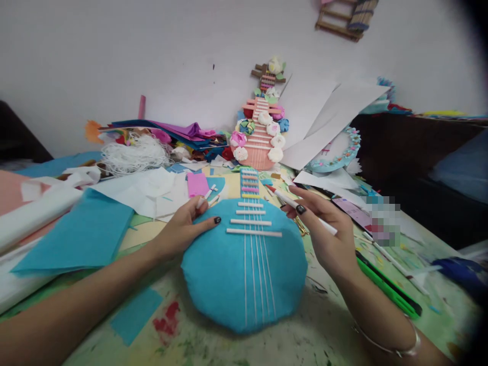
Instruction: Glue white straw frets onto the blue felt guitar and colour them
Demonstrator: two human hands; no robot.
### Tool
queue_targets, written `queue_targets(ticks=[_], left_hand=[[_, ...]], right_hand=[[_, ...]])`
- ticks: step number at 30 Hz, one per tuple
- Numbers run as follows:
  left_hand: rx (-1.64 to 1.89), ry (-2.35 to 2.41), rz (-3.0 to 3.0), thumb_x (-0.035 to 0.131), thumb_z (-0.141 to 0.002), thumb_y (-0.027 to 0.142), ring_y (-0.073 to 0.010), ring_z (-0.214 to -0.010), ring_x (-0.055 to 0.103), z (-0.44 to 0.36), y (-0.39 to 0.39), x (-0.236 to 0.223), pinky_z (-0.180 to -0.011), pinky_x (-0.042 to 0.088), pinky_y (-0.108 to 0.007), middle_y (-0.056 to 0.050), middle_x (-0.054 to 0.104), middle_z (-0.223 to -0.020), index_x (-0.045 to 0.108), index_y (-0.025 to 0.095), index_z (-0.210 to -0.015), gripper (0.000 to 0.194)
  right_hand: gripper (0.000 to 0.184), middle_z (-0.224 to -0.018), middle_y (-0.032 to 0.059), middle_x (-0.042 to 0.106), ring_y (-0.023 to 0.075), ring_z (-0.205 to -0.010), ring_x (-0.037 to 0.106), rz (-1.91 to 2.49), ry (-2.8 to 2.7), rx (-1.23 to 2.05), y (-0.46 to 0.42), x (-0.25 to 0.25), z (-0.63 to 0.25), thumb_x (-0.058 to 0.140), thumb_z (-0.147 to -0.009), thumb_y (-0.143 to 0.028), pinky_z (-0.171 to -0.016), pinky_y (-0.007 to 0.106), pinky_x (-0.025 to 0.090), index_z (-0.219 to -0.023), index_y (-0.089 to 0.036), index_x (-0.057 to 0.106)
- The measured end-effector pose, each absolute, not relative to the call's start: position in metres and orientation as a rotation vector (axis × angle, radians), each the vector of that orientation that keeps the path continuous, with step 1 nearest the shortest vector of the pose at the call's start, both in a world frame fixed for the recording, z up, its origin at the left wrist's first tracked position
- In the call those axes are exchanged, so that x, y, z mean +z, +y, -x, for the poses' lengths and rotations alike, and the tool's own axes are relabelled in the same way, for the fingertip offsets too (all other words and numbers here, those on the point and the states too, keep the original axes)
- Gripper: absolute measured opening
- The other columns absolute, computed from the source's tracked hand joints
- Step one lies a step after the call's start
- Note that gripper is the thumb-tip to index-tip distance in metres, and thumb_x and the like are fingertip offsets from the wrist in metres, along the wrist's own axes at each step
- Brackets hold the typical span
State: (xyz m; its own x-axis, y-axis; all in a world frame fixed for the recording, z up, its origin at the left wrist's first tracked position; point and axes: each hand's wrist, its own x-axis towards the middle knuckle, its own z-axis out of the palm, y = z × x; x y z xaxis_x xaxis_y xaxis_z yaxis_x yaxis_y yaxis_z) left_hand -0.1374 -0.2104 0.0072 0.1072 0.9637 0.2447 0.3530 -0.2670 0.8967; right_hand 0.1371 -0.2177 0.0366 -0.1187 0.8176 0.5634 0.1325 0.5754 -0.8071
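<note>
A blue craft lute (pixel 213 264) with white string lines and several white crossbars lies in front of me on the table. My left hand (pixel 192 216) grips its upper left edge, thumb on the blue face and other fingers curled at the rim. Small white sticks (pixel 212 192) show just beyond those fingertips; whether the hand touches them I cannot tell. Over the lute's upper right side, my right hand (pixel 328 223) holds a white-barrelled marker (pixel 284 197) between thumb and fingers. Its red tip points left toward the lute's striped neck (pixel 250 184).
A pink flower-decorated lute (pixel 260 147) leans on the wall behind. To the left lie blue paper (pixel 80 229) and a white string bundle (pixel 133 155). A green box cutter (pixel 389 287) and a phone (pixel 353 213) lie on the right. Gold-handled scissors (pixel 302 227) sit beneath my right hand.
</note>
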Motion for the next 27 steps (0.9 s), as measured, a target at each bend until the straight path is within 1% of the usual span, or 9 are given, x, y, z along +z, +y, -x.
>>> queue_targets(ticks=[1, 3, 7, 10, 13, 18, 25, 27], left_hand=[[1.229, 1.325, -1.725, 0.062, -0.081, 0.036, -0.0114, -0.065, 0.033, 0.137, -0.213, 0.01, -0.059, 0.033, -0.024, 0.006, 0.03, -0.072, 0.03, 0.023, -0.071, 0.035], [1.337, 1.366, -1.741, 0.061, -0.081, 0.034, -0.0111, -0.064, 0.033, 0.134, -0.219, 0.017, -0.059, 0.033, -0.024, 0.006, 0.03, -0.071, 0.03, 0.023, -0.07, 0.035], [1.426, 1.424, -1.752, 0.059, -0.082, 0.031, -0.011, -0.063, 0.035, 0.124, -0.235, 0.024, -0.059, 0.035, -0.025, 0.007, 0.032, -0.069, 0.03, 0.024, -0.07, 0.033], [1.465, 1.482, -1.774, 0.058, -0.084, 0.031, -0.0112, -0.063, 0.036, 0.12, -0.246, 0.022, -0.06, 0.035, -0.025, 0.007, 0.033, -0.069, 0.03, 0.024, -0.072, 0.031], [1.472, 1.517, -1.811, 0.057, -0.087, 0.032, -0.0117, -0.065, 0.039, 0.119, -0.254, 0.019, -0.062, 0.036, -0.026, 0.006, 0.035, -0.07, 0.03, 0.024, -0.073, 0.031], [1.474, 1.544, -1.825, 0.057, -0.088, 0.034, -0.0135, -0.072, 0.047, 0.119, -0.26, 0.02, -0.065, 0.039, -0.027, 0.005, 0.043, -0.072, 0.029, 0.024, -0.073, 0.033], [1.519, 1.544, -1.909, 0.057, -0.087, 0.032, -0.0144, -0.074, 0.052, 0.119, -0.262, 0.022, -0.065, 0.041, -0.028, 0.003, 0.051, -0.074, 0.03, 0.024, -0.071, 0.032], [1.525, 1.547, -1.924, 0.057, -0.087, 0.031, -0.0141, -0.073, 0.052, 0.12, -0.263, 0.021, -0.064, 0.041, -0.027, 0.004, 0.049, -0.072, 0.03, 0.024, -0.071, 0.032]], right_hand=[[0.032, -0.098, 0.0047, 0.072, 0.0174, -0.088, 0.068, 0.806, -1.667, 0.632, -0.221, 0.037, -0.136, 0.058, -0.09, -0.021, -0.08, 0.032, 0.053, -0.121, -0.024, 0.064], [0.032, -0.105, 0.0052, 0.071, 0.0181, -0.093, 0.068, 0.758, -1.822, 0.479, -0.227, 0.036, -0.131, 0.057, -0.089, -0.018, -0.082, 0.032, 0.053, -0.121, -0.023, 0.061], [0.029, -0.099, 0.0074, 0.069, 0.0177, -0.089, 0.066, 0.675, -2.05, 0.17, -0.234, 0.031, -0.117, 0.054, -0.089, -0.012, -0.077, 0.03, 0.054, -0.117, -0.017, 0.058], [0.03, -0.098, 0.0084, 0.068, 0.0187, -0.088, 0.064, 0.607, -2.09, 0.042, -0.234, 0.027, -0.11, 0.053, -0.089, -0.01, -0.076, 0.032, 0.053, -0.118, -0.016, 0.055], [0.034, -0.101, 0.009, 0.067, 0.0199, -0.091, 0.062, 0.586, -2.084, -0.01, -0.234, 0.024, -0.107, 0.052, -0.089, -0.009, -0.077, 0.034, 0.052, -0.122, -0.017, 0.051], [0.037, -0.107, 0.0089, 0.066, 0.0212, -0.094, 0.06, 0.619, -2.109, -0.027, -0.237, 0.024, -0.106, 0.052, -0.09, -0.01, -0.081, 0.038, 0.052, -0.126, -0.02, 0.047], [0.038, -0.107, 0.0097, 0.065, 0.0218, -0.097, 0.061, 0.622, -2.086, -0.045, -0.241, 0.025, -0.105, 0.051, -0.09, -0.009, -0.081, 0.037, 0.053, -0.126, -0.02, 0.047], [0.036, -0.105, 0.0106, 0.065, 0.0218, -0.098, 0.062, 0.645, -2.036, -0.06, -0.242, 0.025, -0.106, 0.05, -0.089, -0.008, -0.081, 0.036, 0.054, -0.123, -0.019, 0.049]])
